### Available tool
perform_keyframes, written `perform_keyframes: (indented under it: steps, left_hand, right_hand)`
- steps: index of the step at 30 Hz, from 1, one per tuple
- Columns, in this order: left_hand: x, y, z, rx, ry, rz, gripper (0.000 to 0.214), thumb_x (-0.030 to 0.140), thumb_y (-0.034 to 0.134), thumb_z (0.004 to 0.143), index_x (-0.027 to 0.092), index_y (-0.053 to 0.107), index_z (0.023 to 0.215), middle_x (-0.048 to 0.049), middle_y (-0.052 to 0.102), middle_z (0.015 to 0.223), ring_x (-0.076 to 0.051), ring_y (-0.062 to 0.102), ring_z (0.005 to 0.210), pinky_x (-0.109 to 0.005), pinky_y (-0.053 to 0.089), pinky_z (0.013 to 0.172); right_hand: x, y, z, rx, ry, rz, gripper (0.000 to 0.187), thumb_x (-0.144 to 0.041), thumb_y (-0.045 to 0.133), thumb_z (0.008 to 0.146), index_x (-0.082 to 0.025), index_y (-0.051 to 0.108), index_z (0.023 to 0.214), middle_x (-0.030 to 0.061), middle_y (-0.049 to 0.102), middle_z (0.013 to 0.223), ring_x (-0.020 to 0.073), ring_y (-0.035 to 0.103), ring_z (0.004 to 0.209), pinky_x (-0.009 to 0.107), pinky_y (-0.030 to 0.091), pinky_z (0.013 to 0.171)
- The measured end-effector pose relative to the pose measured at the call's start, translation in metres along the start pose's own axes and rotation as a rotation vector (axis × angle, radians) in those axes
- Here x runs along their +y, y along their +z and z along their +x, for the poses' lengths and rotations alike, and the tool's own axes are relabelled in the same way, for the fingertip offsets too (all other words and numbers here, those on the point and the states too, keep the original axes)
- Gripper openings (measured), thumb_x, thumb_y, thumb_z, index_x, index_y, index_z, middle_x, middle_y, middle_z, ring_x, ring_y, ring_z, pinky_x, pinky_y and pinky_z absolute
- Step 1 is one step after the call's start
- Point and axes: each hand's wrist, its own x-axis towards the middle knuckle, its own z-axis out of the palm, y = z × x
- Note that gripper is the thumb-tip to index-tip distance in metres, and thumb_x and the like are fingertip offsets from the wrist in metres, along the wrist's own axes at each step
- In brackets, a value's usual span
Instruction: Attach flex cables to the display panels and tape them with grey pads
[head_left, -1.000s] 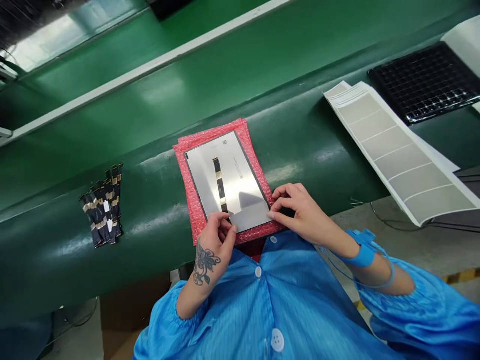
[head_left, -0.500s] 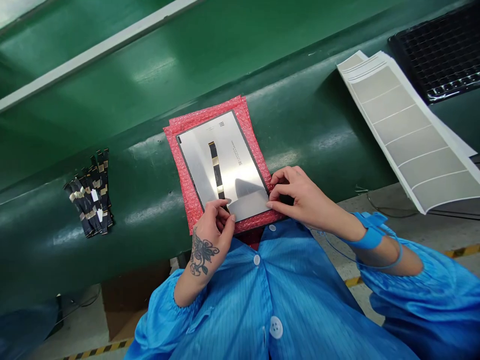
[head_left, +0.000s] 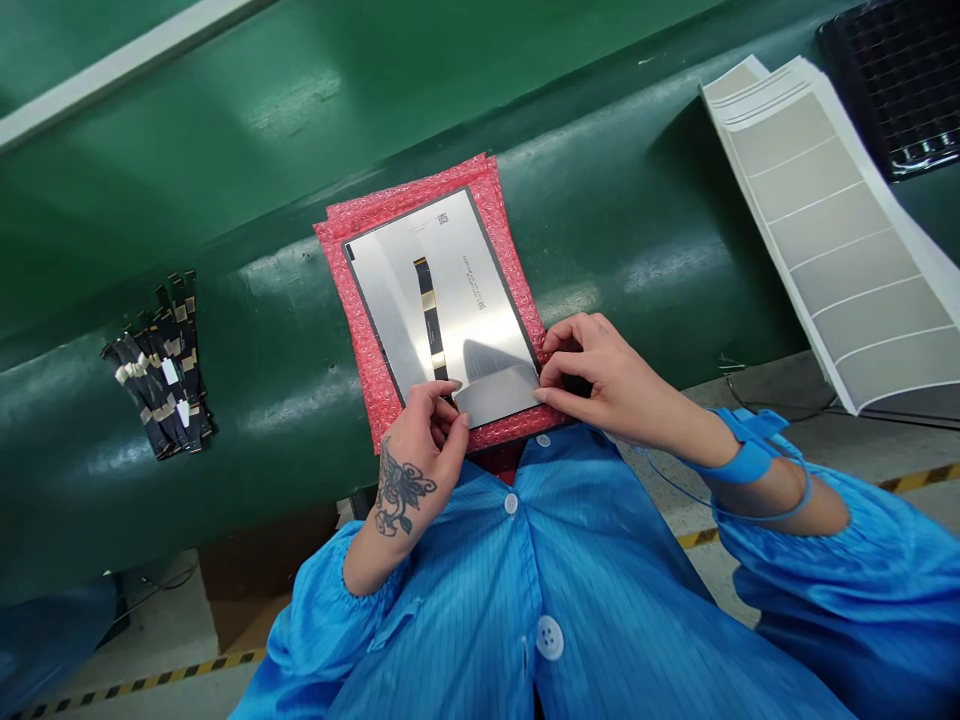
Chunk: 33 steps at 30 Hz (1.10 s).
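Note:
A silver display panel (head_left: 450,290) lies back-up on red bubble wrap (head_left: 360,300) on the green bench. A black and gold flex cable (head_left: 428,312) runs down its middle. Across the panel's near end lies a grey adhesive strip (head_left: 499,390). My left hand (head_left: 424,440), tattooed on the back, pinches the strip's left end beside the cable's lower end. My right hand (head_left: 600,380) pinches the strip's right end at the panel's near right corner. A blue wrist strap (head_left: 742,455) with a cord sits on my right wrist.
A pile of black flex cables (head_left: 157,365) lies on the bench to the left. Sheets of grey adhesive strips (head_left: 832,220) hang over the bench edge at right, with a black parts tray (head_left: 900,80) behind them. Floor with yellow-black tape (head_left: 135,685) shows below.
The view has shifted, so the panel sits higher and further left in the picture. Both hands keep their pinch at the strip's ends on the panel's near edge.

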Motion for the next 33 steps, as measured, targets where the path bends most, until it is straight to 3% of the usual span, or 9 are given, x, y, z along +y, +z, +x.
perform_keyframes:
  steps: [33]
  left_hand:
    - [0.0044,-0.0019,0.0015,-0.012,-0.006,-0.02,0.023,0.017,0.056,0.081,0.02,0.054,0.103,0.0055,0.057,0.067,-0.008,0.048,0.053,-0.02,0.042,0.055]
  right_hand:
    - [0.0023,0.0016,-0.0025,0.017,-0.021,-0.001,0.01,-0.02,0.061,0.081,-0.021,0.06,0.072,0.0069,0.051,0.098,0.0245,0.048,0.096,0.044,0.04,0.082]
